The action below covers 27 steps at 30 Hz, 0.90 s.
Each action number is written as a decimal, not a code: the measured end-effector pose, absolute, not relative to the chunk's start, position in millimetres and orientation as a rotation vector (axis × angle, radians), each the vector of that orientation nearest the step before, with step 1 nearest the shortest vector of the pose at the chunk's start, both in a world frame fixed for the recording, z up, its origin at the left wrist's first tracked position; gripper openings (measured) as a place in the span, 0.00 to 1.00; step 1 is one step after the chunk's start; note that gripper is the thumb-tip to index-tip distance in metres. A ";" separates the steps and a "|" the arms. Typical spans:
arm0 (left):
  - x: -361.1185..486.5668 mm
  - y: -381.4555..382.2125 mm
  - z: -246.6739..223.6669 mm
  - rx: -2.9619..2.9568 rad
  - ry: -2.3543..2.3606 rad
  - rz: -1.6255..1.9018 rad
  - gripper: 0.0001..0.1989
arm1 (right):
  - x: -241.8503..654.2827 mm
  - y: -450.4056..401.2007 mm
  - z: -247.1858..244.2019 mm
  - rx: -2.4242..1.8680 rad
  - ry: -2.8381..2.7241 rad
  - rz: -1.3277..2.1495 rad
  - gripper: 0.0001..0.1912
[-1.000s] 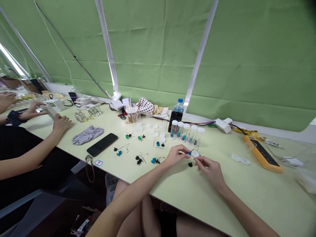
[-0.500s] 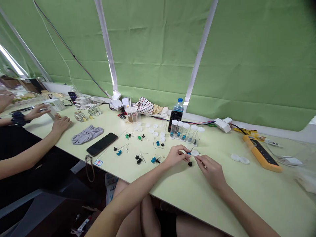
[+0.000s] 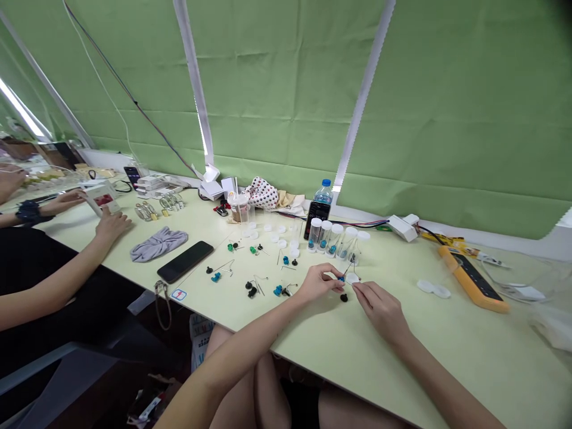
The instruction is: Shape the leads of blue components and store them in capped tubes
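Note:
My left hand (image 3: 320, 283) is closed in a pinch on a small blue part (image 3: 341, 278), mostly hidden by its fingertips. Facing it, my right hand (image 3: 381, 307) pinches the end of a thin metal rod that runs toward the blue part. Whether the rod sits inside that part, I cannot tell. A round white cap (image 3: 353, 277) lies just behind the fingertips. Below them on the table is a black knob-like piece (image 3: 344, 298). Behind my hands, several clear tubes (image 3: 333, 243) with white lids stand in a row, some with blue parts and rods inside.
Sets of blue, green and black pieces with bent rods (image 3: 252, 289) lie left of my hands. A phone (image 3: 185, 262), a grey cloth band (image 3: 159, 244) and an orange power strip (image 3: 473, 280) rest on the table (image 3: 313, 351). At left, another person's hands hold a white box (image 3: 99, 199).
My hands stay almost in place, still pinching the blue part and the rod. The other person's white box has turned, showing a printed side.

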<state>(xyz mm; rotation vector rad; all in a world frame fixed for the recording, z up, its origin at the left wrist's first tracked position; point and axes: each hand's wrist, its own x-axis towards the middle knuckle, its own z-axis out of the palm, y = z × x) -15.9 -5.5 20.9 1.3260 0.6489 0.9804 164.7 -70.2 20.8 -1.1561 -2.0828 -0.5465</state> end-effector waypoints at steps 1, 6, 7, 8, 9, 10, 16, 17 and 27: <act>-15.8 -5.3 20.2 1.329 0.647 0.977 0.20 | 164.6 -70.1 20.9 -1.171 -2.068 -0.498 0.11; -16.0 -5.7 20.2 1.344 0.659 0.931 0.22 | 163.9 -70.1 22.3 -1.237 -2.011 -0.250 0.12; -16.1 -6.0 20.7 1.349 0.663 0.925 0.22 | 163.5 -70.3 22.5 -1.237 -1.989 -0.206 0.12; -16.3 -6.2 21.2 1.355 0.667 0.925 0.22 | 162.9 -70.6 22.8 -1.235 -1.966 -0.166 0.12; -16.4 -6.5 21.6 1.360 0.670 0.926 0.22 | 162.2 -70.9 23.1 -1.233 -1.948 -0.127 0.12; -16.5 -6.8 21.9 1.367 0.670 0.927 0.22 | 161.4 -71.3 23.4 -1.235 -1.930 -0.090 0.12; -17.3 -8.1 20.7 1.400 0.673 0.950 0.23 | 157.0 -74.3 24.8 -1.288 -1.870 0.069 0.12; -17.2 -8.2 20.2 1.404 0.671 0.958 0.23 | 156.3 -74.5 24.7 -1.289 -1.865 0.088 0.12; -19.1 -8.6 20.7 1.522 0.698 0.990 0.17 | 148.8 -76.9 27.2 -1.309 -1.826 0.262 0.15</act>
